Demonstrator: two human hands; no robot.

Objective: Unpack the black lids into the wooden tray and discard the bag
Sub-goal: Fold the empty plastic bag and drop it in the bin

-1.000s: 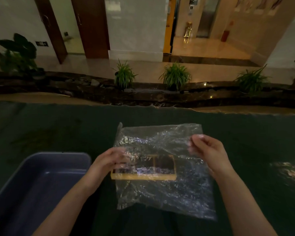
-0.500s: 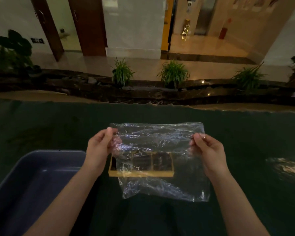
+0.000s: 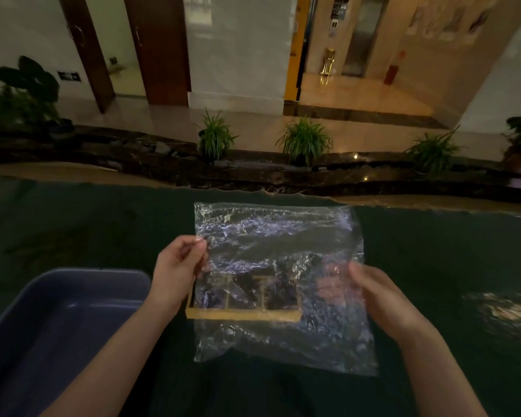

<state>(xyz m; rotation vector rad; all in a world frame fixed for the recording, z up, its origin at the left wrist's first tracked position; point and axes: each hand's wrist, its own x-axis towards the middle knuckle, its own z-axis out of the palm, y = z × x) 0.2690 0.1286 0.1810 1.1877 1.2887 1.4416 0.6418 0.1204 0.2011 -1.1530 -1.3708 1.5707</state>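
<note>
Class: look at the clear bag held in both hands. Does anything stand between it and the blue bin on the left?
Nothing visible does. The bag hangs over the wooden tray, pinched by left hand and right hand; blue bin sits open beside the left forearm.

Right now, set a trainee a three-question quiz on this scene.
1. True or false: the clear plastic bag is held spread open over the wooden tray.
2. Which hand has its grip on the bag's upper edge? A) left hand B) right hand
3. Fill in: the blue bin sits to the person's ____.

Key: 1 true; 2 A; 3 left. The right hand grips the bag lower down its side. Dark shapes show in the tray's compartments through the plastic; whether the bag is empty cannot be told.
</note>
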